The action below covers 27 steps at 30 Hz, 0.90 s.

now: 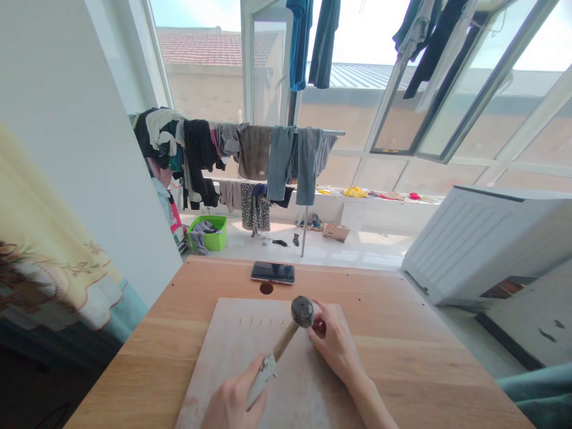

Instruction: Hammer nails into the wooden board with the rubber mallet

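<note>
My left hand [235, 393] is wrapped round the handle of a mallet [285, 341], whose handle has a pale, ragged wrapping. The dark, round mallet head [302, 311] is raised over the far right part of a pale board [241, 357]. Close beside the head, my right hand [331, 339] has its thumb and fingers curled together at the board. Whatever they pinch is hidden behind the mallet head. Several thin nails [261, 320] stand upright in a row across the board's far part, left of the mallet.
The board lies on a wooden table [402, 357]. Beyond it lie a phone [273, 272] and a dark round spot [266, 288]. Past the table stand a drying rack with clothes [254, 152], a green basket [216, 238] and a white cabinet [473, 238]. A curtain [58, 256] hangs at left.
</note>
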Available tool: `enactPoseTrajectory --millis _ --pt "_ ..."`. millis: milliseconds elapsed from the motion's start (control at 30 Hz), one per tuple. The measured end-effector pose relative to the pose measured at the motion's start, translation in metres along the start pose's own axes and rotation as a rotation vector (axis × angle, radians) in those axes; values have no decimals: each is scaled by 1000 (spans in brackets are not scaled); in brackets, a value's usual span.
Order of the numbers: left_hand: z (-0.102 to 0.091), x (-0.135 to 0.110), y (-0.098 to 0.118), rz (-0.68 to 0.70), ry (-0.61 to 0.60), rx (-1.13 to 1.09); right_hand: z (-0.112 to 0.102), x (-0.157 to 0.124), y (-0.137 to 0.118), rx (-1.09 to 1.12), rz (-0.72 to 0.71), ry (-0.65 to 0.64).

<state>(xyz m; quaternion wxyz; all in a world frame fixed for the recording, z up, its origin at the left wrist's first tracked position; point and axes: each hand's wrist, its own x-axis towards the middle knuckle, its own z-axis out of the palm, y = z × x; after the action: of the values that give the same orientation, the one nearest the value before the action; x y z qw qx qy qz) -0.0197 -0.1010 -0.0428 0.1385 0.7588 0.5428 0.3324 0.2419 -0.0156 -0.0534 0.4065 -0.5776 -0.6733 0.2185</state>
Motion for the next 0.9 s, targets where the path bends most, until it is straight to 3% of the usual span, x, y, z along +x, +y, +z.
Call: enactPoseTrajectory --millis 133,233,267,333,400,500,600,733,833,900 --pt "-8 -16 -27 23 18 -35 -6 -5 -11 -54 -50 67" --pt "-15 -21 -39 -23 90 1 -7 -13 -42 -99 -92 60" --pt "-17 -21 -41 -38 117 10 -4 -17 -56 -102 -119 1" --pt "-18 -20 -43 -50 166 18 7 -23 -83 -171 -208 -271" --pt "-17 -19 -44 -42 202 18 27 -26 -103 -334 -294 -452" --pt "-14 -18 -47 -29 215 24 57 -26 -115 -478 -328 -564" --pt "-13 -19 -48 -22 211 32 63 -23 -110 -417 -309 -534" --pt "-14 -20 -46 -31 178 34 20 -17 -84 -215 -254 -411" --pt "-16 -20 -44 -25 136 25 -18 -10 -47 -35 -97 -112" --pt "-17 -20 -43 4 125 13 -31 -7 -22 16 -28 19"
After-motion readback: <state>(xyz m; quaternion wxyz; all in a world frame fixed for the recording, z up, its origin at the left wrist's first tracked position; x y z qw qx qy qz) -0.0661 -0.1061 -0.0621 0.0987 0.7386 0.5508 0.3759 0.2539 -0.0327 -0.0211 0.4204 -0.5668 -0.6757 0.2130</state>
